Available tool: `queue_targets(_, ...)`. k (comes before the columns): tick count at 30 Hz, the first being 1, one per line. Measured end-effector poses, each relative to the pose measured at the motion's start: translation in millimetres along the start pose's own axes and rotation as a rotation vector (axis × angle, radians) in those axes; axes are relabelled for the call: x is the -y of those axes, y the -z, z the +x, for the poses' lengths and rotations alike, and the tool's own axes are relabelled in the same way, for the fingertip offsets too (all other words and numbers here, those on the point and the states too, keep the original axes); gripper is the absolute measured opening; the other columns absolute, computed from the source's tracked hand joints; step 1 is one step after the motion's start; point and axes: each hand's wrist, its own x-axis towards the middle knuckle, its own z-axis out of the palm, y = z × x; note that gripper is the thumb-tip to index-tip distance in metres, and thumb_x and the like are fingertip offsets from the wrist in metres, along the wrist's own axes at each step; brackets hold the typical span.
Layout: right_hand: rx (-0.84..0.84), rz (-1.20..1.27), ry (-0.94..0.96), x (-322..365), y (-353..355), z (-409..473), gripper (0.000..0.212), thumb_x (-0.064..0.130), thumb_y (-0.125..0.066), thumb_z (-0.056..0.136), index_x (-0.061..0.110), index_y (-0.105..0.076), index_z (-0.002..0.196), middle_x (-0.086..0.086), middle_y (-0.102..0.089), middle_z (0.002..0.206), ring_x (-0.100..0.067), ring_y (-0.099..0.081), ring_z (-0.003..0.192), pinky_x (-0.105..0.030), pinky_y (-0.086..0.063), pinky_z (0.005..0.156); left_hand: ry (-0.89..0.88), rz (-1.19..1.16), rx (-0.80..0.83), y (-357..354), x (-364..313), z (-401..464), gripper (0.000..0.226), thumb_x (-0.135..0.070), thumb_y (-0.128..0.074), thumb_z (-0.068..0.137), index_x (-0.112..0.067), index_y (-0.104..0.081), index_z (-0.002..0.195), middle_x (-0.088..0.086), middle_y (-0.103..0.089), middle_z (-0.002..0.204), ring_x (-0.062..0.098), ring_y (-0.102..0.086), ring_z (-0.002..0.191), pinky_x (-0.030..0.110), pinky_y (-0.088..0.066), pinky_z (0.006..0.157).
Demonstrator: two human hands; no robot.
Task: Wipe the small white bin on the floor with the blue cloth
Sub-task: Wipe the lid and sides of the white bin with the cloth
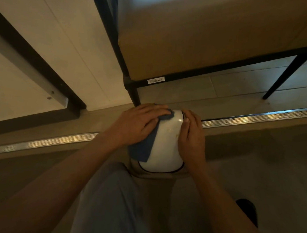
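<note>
Currently I have the small white bin (162, 142) on the floor (255, 160) directly in front of me, just near of the metal floor strip (258, 115) and close to the black leg of the bench (191, 37) beyond it. My left hand (139, 123) lies flat, fingers straight and together, pressing the blue cloth (144, 146) against the bin's left side; the cloth reaches from under the fingertips at the far edge down to a loose corner at the near left. My right hand (191, 137) is laid along the bin's right side with the thumb on top, bracing it; its fingers wrap round the far side and I cannot tell how tightly they curl.

Assessment: wiping is under way, and the centre and right of the top appear uncovered. To do this well, I would keep the palm flat, overlap strokes rightwards, hold the bin steady, then shift the bracing hand to reach beneath it. A faint mark near the centre may need extra pressure.
</note>
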Motion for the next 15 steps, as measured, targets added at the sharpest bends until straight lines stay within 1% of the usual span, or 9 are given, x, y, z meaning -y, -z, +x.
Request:
queue_targets(2, -0.001, 0.028, -0.001, 0.7, 0.0, -1.1, 0.043, 0.029, -0.032, 0.104, 0.009, -0.051, 0.136, -0.007, -0.053, 0.134, -0.002, -0.046, 0.117, -0.006, -0.033, 0.099, 0.086, -0.044, -0.008, -2.8, -16.0, 13.3, 0.046, -0.035, -0.03, 0.104, -0.032, -0.048, 0.146, -0.004, -0.051, 0.15, 0.019, -0.048, 0.136, 0.047, -0.041, 0.11)
queue_targets(4, -0.002, 0.052, 0.01, 1.7, -0.5, -1.6, 0.044, 0.03, -0.031, 0.105, 0.007, -0.052, 0.136, -0.007, -0.053, 0.134, -0.007, -0.05, 0.119, -0.014, -0.038, 0.102, 0.007, 0.03, -0.015, -8.3, -26.8, 14.6, 0.046, -0.036, -0.029, 0.104, -0.034, -0.048, 0.146, -0.006, -0.048, 0.153, 0.019, -0.045, 0.14, 0.047, -0.039, 0.112)
queue_targets(6, 0.006, 0.05, 0.008, 1.4, 0.1, -0.9, 0.045, 0.031, -0.03, 0.105, 0.007, -0.052, 0.136, -0.007, -0.052, 0.136, -0.013, -0.052, 0.122, -0.026, -0.043, 0.104, -0.116, 0.09, 0.01, -9.8, -19.7, 3.3, 0.044, -0.036, -0.031, 0.105, -0.037, -0.047, 0.146, -0.011, -0.041, 0.157, 0.018, -0.034, 0.147, 0.047, -0.035, 0.116)
queue_targets(7, 0.01, 0.048, 0.0, 1.9, 0.6, -0.9, 0.044, 0.03, -0.031, 0.105, 0.007, -0.051, 0.137, -0.007, -0.052, 0.137, -0.013, -0.052, 0.122, -0.028, -0.044, 0.104, -0.153, 0.083, 0.015, -8.2, -11.8, -3.2, 0.043, -0.034, -0.032, 0.105, -0.036, -0.049, 0.145, -0.011, -0.04, 0.158, 0.018, -0.032, 0.149, 0.047, -0.034, 0.117)
queue_targets(9, 0.015, 0.044, -0.017, 2.9, 1.0, -1.2, 0.043, 0.031, -0.031, 0.105, 0.01, -0.05, 0.138, -0.006, -0.05, 0.138, -0.013, -0.051, 0.122, -0.027, -0.043, 0.102, -0.121, 0.027, 0.018, -2.2, 2.1, -7.2, 0.043, -0.034, -0.032, 0.105, -0.033, -0.05, 0.144, -0.008, -0.044, 0.156, 0.018, -0.037, 0.146, 0.045, -0.035, 0.116)
queue_targets(12, 0.016, 0.047, -0.033, 3.0, 1.2, -0.5, 0.045, 0.032, -0.031, 0.104, 0.01, -0.05, 0.138, -0.007, -0.051, 0.137, -0.013, -0.05, 0.122, -0.023, -0.04, 0.101, 0.12, -0.092, 0.032, 1.5, -1.8, 12.7, 0.046, -0.039, -0.026, 0.103, -0.035, -0.048, 0.144, -0.006, -0.051, 0.149, 0.018, -0.05, 0.134, 0.047, -0.041, 0.11)
queue_targets(13, 0.014, 0.055, -0.03, 3.1, 1.3, -1.1, 0.044, 0.031, -0.031, 0.104, 0.009, -0.05, 0.137, -0.007, -0.052, 0.136, -0.012, -0.05, 0.12, -0.021, -0.04, 0.101, 0.17, -0.101, 0.034, 1.0, -10.8, 20.8, 0.048, -0.039, -0.025, 0.102, -0.035, -0.049, 0.144, -0.005, -0.053, 0.148, 0.019, -0.052, 0.131, 0.047, -0.042, 0.109)
queue_targets(14, 0.01, 0.066, -0.02, 3.2, 1.6, -1.8, 0.043, 0.029, -0.031, 0.104, 0.009, -0.051, 0.136, -0.006, -0.053, 0.134, -0.01, -0.05, 0.119, -0.018, -0.039, 0.1, 0.174, -0.076, 0.037, -0.5, -20.0, 26.2, 0.049, -0.04, -0.024, 0.101, -0.035, -0.049, 0.144, -0.004, -0.053, 0.147, 0.02, -0.052, 0.13, 0.046, -0.042, 0.109)
queue_targets(15, 0.008, 0.078, -0.007, 3.2, 1.7, -2.1, 0.041, 0.027, -0.031, 0.104, 0.009, -0.052, 0.135, -0.006, -0.054, 0.133, -0.009, -0.051, 0.118, -0.016, -0.039, 0.1, 0.133, -0.033, 0.036, -3.2, -26.7, 27.7, 0.049, -0.039, -0.025, 0.102, -0.034, -0.049, 0.145, -0.003, -0.053, 0.148, 0.021, -0.051, 0.132, 0.044, -0.041, 0.111)
